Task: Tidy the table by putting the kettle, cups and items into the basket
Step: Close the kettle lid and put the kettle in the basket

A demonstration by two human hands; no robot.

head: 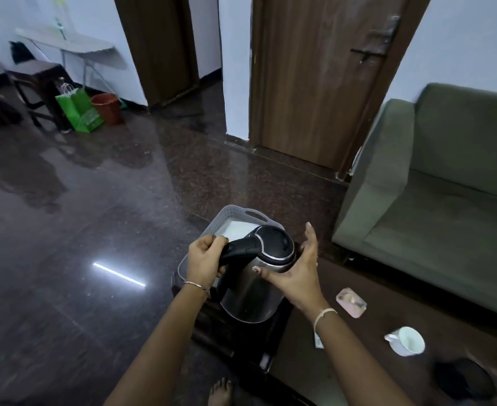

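Note:
A steel kettle (250, 291) with a black lid and handle is held above the near end of the dark table (308, 358). My left hand (204, 259) grips its black handle. My right hand (297, 273) presses against the kettle's right side, thumb on the steel body, fingers spread upward. Behind the kettle stands a pale grey plastic basket (235, 215), partly hidden by it, with something white inside. A white cup (409, 341) lies on the table to the right. A small pink packet (352, 302) lies beyond it. A black round kettle base (464, 379) sits at the table's near right.
A green sofa (452, 186) stands close along the table's right side. The polished dark floor (80, 230) spreads to the left. A small white sachet (318, 342) peeks out beside my right wrist. My bare foot (220, 392) is at the bottom edge.

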